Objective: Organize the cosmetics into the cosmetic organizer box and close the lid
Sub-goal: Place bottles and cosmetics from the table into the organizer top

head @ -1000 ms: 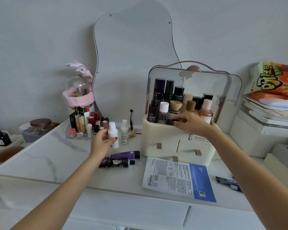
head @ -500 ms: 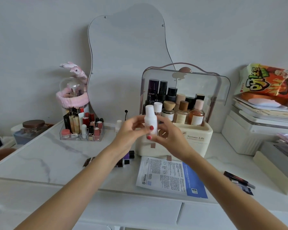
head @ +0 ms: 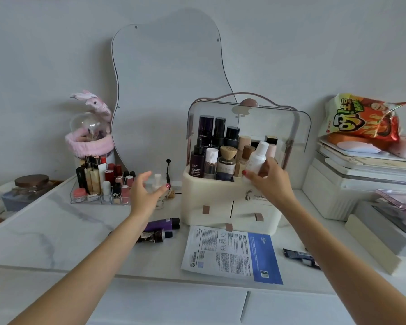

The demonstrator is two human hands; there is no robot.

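A cream cosmetic organizer box (head: 211, 198) stands mid-table with its clear lid (head: 298, 127) raised and several bottles inside. My right hand (head: 270, 184) grips a white spray bottle (head: 257, 158), tilted, over the box's front right compartment. My left hand (head: 145, 192) hovers with spread fingers just in front of a small white bottle (head: 157, 181) standing left of the box. A purple tube (head: 162, 224) and a dark tube (head: 154, 236) lie on the table in front of the box's left corner. A sheet-mask packet (head: 230, 252) lies flat before the box.
A clear tray of lipsticks (head: 99, 181) stands at the left, with a wavy mirror (head: 164, 78) behind. White storage boxes (head: 352, 184) topped by a snack bag (head: 361, 118) fill the right side. A small dark sachet (head: 298, 254) lies at the right front.
The white spray bottle passed from both hands at table centre into my right hand, which carried it right and up to the box. My left hand let go and moved left toward the small bottle.
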